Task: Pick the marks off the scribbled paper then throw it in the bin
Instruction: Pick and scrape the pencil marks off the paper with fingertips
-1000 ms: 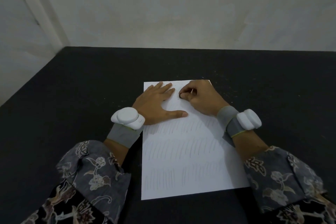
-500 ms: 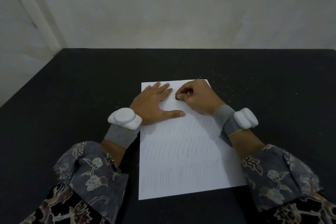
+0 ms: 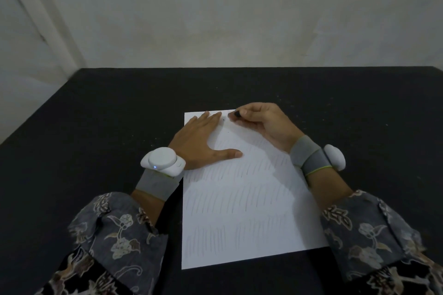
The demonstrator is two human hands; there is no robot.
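Paper (image 3: 244,199) lies flat on the table (image 3: 96,127) at frame centre, left hand (image 3: 203,141) spread flat on its upper left, right hand (image 3: 261,122) pinching a small dark eraser (image 3: 236,114) at the top edge; risk: hard rubbing there may crease or tear the unpinned corner.

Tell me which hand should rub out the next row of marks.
Right hand: it already pinches the small dark eraser at the paper's far edge. The left hand lies flat, pinning the sheet.
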